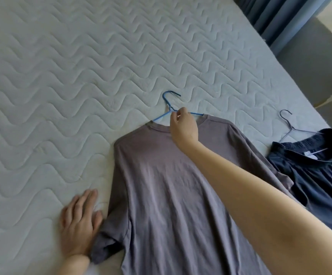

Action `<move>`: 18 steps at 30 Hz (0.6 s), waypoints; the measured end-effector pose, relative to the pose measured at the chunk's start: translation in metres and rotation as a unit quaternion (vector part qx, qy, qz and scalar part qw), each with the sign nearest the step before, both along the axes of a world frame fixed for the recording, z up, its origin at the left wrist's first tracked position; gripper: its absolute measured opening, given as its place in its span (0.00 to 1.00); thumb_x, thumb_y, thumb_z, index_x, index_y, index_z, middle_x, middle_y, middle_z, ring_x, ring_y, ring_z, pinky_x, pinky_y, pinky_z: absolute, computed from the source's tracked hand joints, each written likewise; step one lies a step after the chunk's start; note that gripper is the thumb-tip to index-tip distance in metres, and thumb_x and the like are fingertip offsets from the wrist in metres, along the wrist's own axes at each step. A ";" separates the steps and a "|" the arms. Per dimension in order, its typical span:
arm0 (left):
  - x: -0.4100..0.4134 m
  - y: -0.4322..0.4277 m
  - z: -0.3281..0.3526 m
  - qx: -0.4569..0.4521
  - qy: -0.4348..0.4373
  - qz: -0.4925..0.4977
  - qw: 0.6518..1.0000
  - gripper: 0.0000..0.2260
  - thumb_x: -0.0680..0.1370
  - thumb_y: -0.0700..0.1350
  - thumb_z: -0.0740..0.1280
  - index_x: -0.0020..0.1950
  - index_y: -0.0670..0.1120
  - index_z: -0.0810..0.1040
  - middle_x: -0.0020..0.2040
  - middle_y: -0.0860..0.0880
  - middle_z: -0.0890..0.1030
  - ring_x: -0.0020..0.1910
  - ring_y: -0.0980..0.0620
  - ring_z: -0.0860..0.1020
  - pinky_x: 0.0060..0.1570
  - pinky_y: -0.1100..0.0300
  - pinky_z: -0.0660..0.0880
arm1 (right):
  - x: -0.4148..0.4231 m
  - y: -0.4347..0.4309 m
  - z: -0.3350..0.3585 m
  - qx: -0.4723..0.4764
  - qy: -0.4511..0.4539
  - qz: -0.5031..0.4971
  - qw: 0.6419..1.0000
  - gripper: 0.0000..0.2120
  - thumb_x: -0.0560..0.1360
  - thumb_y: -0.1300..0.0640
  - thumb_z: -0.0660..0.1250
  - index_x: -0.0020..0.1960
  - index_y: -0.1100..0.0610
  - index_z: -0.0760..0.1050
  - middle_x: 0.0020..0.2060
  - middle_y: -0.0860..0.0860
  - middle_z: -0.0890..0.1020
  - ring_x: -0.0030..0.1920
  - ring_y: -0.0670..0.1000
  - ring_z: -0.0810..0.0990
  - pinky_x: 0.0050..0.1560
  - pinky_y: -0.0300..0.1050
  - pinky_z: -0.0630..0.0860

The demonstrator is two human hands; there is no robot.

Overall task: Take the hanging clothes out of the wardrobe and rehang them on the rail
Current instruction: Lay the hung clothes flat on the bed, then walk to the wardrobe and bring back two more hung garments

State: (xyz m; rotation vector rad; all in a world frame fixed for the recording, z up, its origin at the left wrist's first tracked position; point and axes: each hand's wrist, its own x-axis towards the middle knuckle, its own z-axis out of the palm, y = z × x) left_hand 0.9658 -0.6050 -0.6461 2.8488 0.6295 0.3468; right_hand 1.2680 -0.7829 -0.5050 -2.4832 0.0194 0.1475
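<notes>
A grey-purple T-shirt (pixel 167 187) lies flat on the quilted mattress (pixel 61 86), threaded on a blue wire hanger (pixel 169 100) whose hook points away from me. My right hand (pixel 184 126) reaches across the shirt and pinches the hanger just below its hook, at the collar. My left hand (pixel 79 223) rests flat on the mattress with fingers spread, touching the edge of the shirt's left sleeve. To the right lies a dark navy garment (pixel 320 175) on a grey wire hanger (pixel 289 124).
The mattress edge runs diagonally at the upper right. Beyond it hang blue curtains (pixel 276 18), next to a grey wall (pixel 316 62). Bare mattress stretches to the left and far side of the shirts.
</notes>
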 end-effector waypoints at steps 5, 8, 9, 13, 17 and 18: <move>-0.003 -0.009 0.132 -0.382 0.061 0.087 0.918 0.16 0.81 0.45 0.60 0.67 0.43 0.76 0.63 0.43 0.79 0.63 0.43 0.77 0.58 0.54 0.70 | -0.108 -0.063 0.095 0.065 -0.035 0.037 0.997 0.10 0.79 0.54 0.58 0.46 0.58 0.72 0.41 0.52 0.78 0.43 0.53 0.76 0.42 0.48 0.70; -0.043 -0.030 0.242 -0.391 0.020 0.073 0.917 0.10 0.81 0.43 0.62 0.60 0.46 0.79 0.56 0.49 0.81 0.56 0.51 0.79 0.54 0.59 0.72 | -0.187 -0.102 0.165 0.117 -0.025 0.053 0.991 0.06 0.80 0.56 0.60 0.51 0.56 0.75 0.42 0.52 0.80 0.44 0.51 0.78 0.46 0.44 0.73; -0.063 -0.040 0.277 -0.404 0.014 0.068 0.912 0.09 0.81 0.43 0.62 0.57 0.48 0.80 0.54 0.51 0.81 0.54 0.56 0.79 0.54 0.60 0.72 | -0.216 -0.114 0.190 0.135 -0.011 0.051 0.989 0.05 0.80 0.57 0.61 0.51 0.56 0.75 0.42 0.52 0.81 0.43 0.50 0.78 0.45 0.43 0.72; -0.151 -0.085 0.396 -0.421 -0.008 0.058 0.905 0.08 0.77 0.50 0.60 0.51 0.61 0.76 0.50 0.61 0.81 0.53 0.69 0.77 0.53 0.74 0.71 | -0.319 -0.154 0.281 0.187 0.044 0.076 0.978 0.06 0.80 0.59 0.62 0.52 0.54 0.77 0.42 0.50 0.83 0.43 0.47 0.80 0.43 0.35 0.72; -0.255 -0.134 0.455 -0.432 -0.004 0.104 0.896 0.09 0.77 0.57 0.58 0.53 0.64 0.75 0.56 0.65 0.79 0.56 0.68 0.77 0.54 0.72 0.72 | -0.398 -0.189 0.334 0.222 0.078 0.110 0.966 0.07 0.80 0.59 0.61 0.51 0.51 0.77 0.43 0.49 0.84 0.44 0.47 0.81 0.41 0.28 0.71; -0.282 -0.146 0.460 -0.438 -0.006 0.122 0.891 0.08 0.78 0.57 0.58 0.54 0.63 0.75 0.55 0.64 0.80 0.56 0.67 0.77 0.55 0.71 0.72 | -0.414 -0.196 0.337 0.220 0.087 0.126 0.963 0.07 0.80 0.59 0.61 0.50 0.50 0.77 0.42 0.50 0.84 0.43 0.49 0.81 0.41 0.29 0.71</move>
